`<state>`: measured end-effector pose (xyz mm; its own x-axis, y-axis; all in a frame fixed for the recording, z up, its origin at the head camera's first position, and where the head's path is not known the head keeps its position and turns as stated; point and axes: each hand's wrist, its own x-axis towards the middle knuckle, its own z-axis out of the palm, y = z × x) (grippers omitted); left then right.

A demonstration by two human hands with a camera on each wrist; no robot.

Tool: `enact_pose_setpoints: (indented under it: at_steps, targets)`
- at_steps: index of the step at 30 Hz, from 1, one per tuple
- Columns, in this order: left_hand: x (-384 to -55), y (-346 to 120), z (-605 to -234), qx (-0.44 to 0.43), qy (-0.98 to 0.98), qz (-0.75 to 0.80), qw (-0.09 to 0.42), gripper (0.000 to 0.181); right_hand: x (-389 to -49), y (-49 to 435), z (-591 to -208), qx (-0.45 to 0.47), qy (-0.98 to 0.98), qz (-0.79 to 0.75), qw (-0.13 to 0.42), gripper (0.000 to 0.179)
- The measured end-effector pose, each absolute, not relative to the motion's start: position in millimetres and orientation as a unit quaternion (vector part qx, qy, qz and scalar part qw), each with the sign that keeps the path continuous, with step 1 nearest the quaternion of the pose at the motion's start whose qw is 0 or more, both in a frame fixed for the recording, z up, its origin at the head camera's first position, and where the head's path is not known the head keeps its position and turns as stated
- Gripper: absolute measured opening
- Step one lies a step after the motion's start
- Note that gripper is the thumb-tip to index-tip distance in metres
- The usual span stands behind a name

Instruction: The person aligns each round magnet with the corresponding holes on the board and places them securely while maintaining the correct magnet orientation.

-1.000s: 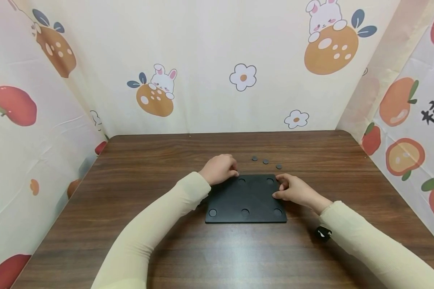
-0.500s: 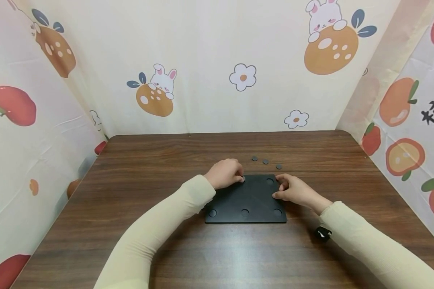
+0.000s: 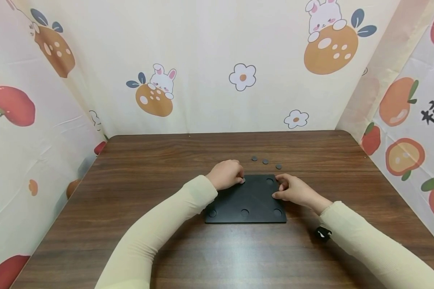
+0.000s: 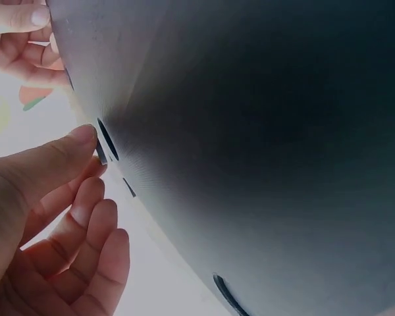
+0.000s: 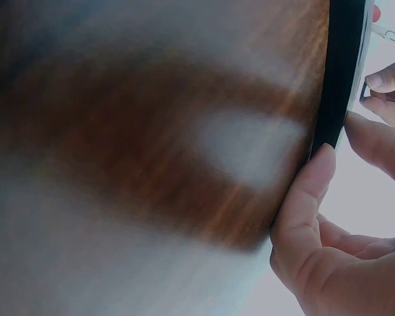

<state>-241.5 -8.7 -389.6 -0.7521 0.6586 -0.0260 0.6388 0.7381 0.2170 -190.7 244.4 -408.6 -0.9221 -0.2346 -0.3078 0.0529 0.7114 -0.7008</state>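
Note:
A flat black board [image 3: 253, 198] with round recesses lies on the table. My left hand [image 3: 225, 175] is above its back edge, by the back middle recess. Thumb and index finger pinch a small dark disc [image 4: 101, 153], on edge beside a recess [image 4: 108, 139] in the left wrist view. My right hand [image 3: 293, 190] grips the board's right edge between thumb and fingers, as the right wrist view also shows. Three loose dark discs [image 3: 265, 161] lie behind the board. The left forearm hides the board's back left corner.
The brown wooden table [image 3: 159, 152] extends around the board. A patterned curtain [image 3: 209, 48] hangs behind it and along both sides. A black item [image 3: 323, 233] sits at the right sleeve's cuff.
My left hand has moved right and slightly nearer, from left of the back middle recess to over it, with the disc. My right hand, the board and the three loose discs have stayed put.

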Motion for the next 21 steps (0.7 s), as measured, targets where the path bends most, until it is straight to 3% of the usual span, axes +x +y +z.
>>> enact_pose_setpoints:
  at_steps: [21]
  targets:
    - [-242.0,-7.6,-391.0,0.357,0.927,0.099,0.055,0.015,-191.6,244.3,-409.5,-0.052,0.907,-0.375,0.187,0.071]
